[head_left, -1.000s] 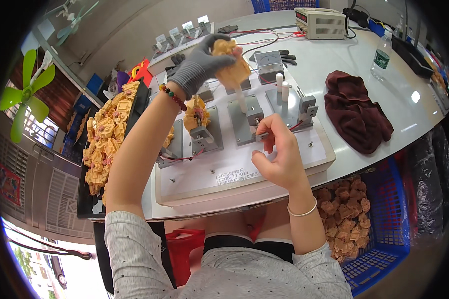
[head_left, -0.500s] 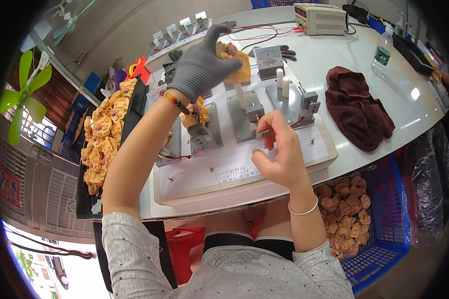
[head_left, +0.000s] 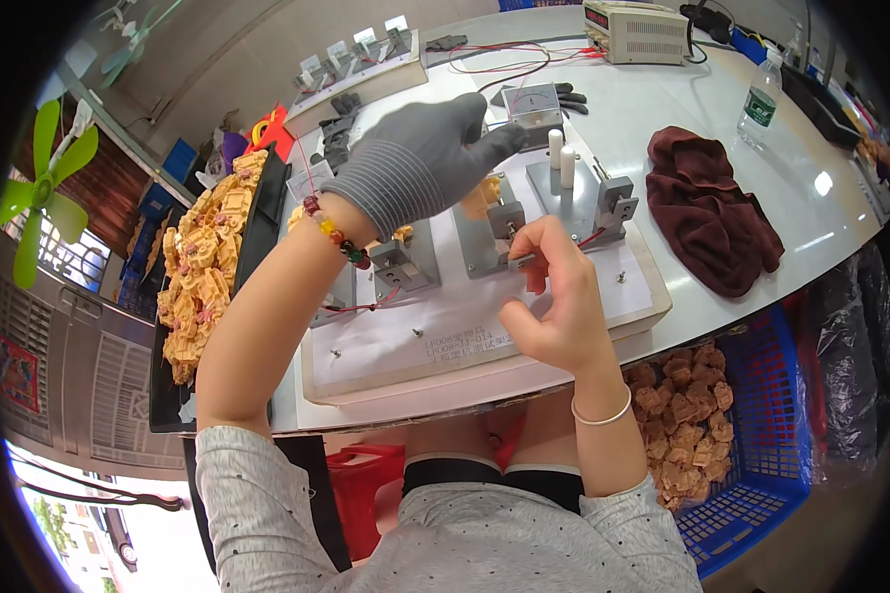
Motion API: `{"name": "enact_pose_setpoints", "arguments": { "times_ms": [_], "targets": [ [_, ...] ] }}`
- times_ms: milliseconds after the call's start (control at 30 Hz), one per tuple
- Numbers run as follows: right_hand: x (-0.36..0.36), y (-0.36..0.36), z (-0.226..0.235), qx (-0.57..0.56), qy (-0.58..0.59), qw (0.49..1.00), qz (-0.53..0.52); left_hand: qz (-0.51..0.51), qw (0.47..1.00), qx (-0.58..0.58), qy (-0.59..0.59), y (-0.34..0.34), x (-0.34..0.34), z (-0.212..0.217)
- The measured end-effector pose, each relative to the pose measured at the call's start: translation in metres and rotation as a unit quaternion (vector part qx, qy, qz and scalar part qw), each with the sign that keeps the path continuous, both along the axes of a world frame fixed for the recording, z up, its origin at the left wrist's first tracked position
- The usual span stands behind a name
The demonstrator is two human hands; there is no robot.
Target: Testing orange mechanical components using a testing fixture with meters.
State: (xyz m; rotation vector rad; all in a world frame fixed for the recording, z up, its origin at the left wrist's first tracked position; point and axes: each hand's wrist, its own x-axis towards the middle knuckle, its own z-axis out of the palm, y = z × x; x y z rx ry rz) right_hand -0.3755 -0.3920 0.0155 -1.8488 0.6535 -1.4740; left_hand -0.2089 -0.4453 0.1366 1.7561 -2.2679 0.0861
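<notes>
My left hand (head_left: 435,153), in a grey knitted glove, is closed over a yellow moulded plastic part (head_left: 482,198) on the middle grey metal test fixture (head_left: 477,255). The glove hides most of the part. My bare right hand (head_left: 554,301) has its fingers curled at a small metal tab (head_left: 521,263) on the front of that fixture, the thumb held apart below. To the right stands another fixture (head_left: 578,203) with two white posts and no part on it. A further fixture (head_left: 405,272) on the left is partly covered by my left wrist.
A black tray (head_left: 267,222) of yellow parts lies left. A dark red cloth (head_left: 707,212), a water bottle (head_left: 759,104) and a power supply (head_left: 638,35) lie right and back. A meter (head_left: 534,107) stands behind the fixtures. Below right, a blue basket (head_left: 776,425) holds brownish parts.
My left hand has come down and slightly right, bringing the yellow part from above the post down onto the middle fixture. My right hand has stayed at the metal tab.
</notes>
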Motion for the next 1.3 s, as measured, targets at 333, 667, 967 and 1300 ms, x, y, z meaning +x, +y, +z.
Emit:
{"name": "enact_pose_setpoints", "arguments": {
  "times_ms": [333,667,967,1300],
  "targets": [
    [0.011,0.006,0.005,0.004,-0.013,0.999,-0.052,-0.057,0.996,0.070,0.006,0.010,0.021,-0.016],
    [-0.016,0.007,0.010,0.080,0.250,0.965,-0.005,-0.252,0.792,0.512,0.216,0.256,0.121,-0.010],
    [-0.008,0.009,0.002,0.005,0.208,0.978,-0.028,0.529,0.834,0.067,0.144,0.634,0.370,-0.242],
    [-0.015,0.013,0.001,0.003,0.247,0.969,-0.034,0.713,0.376,-0.054,0.590,0.677,0.330,-0.340]
  ]
}}
